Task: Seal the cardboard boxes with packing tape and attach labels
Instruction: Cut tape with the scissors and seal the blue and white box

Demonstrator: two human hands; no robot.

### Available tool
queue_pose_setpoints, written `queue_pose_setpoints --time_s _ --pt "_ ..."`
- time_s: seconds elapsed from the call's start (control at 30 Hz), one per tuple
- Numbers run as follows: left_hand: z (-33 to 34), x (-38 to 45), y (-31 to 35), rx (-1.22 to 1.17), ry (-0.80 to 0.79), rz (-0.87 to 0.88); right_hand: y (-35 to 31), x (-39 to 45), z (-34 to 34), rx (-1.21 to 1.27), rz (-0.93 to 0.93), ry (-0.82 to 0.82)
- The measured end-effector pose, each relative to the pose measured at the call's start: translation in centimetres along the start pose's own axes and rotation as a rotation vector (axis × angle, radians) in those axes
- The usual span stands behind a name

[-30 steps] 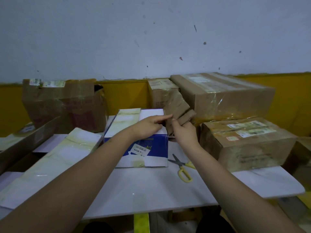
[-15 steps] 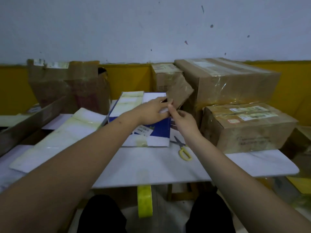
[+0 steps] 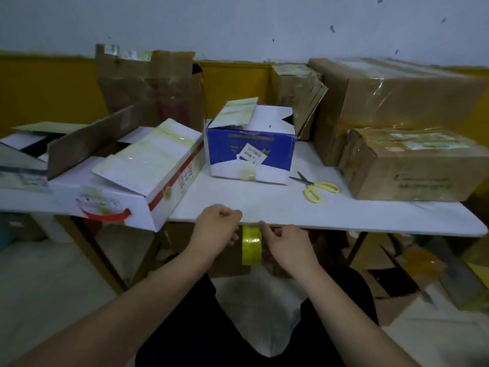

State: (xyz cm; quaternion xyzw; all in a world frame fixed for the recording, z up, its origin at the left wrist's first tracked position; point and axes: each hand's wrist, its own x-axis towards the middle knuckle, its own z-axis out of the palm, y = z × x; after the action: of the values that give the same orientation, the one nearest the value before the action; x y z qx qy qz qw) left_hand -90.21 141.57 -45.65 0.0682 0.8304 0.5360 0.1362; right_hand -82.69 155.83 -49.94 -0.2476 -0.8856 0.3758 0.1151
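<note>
**Yellow tape roll at the table edge, both hands on it**

Yellow tape roll (image 3: 251,245) hangs at the table (image 3: 370,215) edge, handy for pulling. Left hand (image 3: 215,229), at its 9 o'clock, is curled, seemingly pinching the strip; right hand (image 3: 285,245), at 3 o'clock, touches it, grip unclear. Farther, at 12, the blue box (image 3: 251,152) sits unsealed; both hands have left its flaps.

Glossy yellow tape roll (image 3: 251,245); matt white table (image 3: 264,205); cardboard boxes (image 3: 412,165).
</note>
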Motion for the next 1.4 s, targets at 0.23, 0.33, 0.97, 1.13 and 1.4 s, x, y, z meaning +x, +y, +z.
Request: queue_pose_setpoints --time_s 0.23,0.33,0.97,1.13,1.4 --pt "0.9 -0.7 -3.0 -0.424 -0.206 -0.285 -1.5 -1.6 3.5 0.783 0.318 -0.071" --pt "1.1 -0.7 -2.4 -0.488 -0.260 -0.316 -2.3 -1.2 3.2 0.877 0.391 -0.089" --pt "0.0 -0.9 0.0 -0.497 -0.401 -0.341 -4.9 -2.4 0.1 0.604 0.186 0.006" --pt "-0.1 0.4 0.3 -0.314 -0.195 -0.173 -4.9 -2.5 -1.5 0.601 0.119 0.002" --pt "-0.1 1.3 5.6 -0.326 -0.256 0.207 -5.1 -1.7 -5.8 0.636 -0.028 0.031"
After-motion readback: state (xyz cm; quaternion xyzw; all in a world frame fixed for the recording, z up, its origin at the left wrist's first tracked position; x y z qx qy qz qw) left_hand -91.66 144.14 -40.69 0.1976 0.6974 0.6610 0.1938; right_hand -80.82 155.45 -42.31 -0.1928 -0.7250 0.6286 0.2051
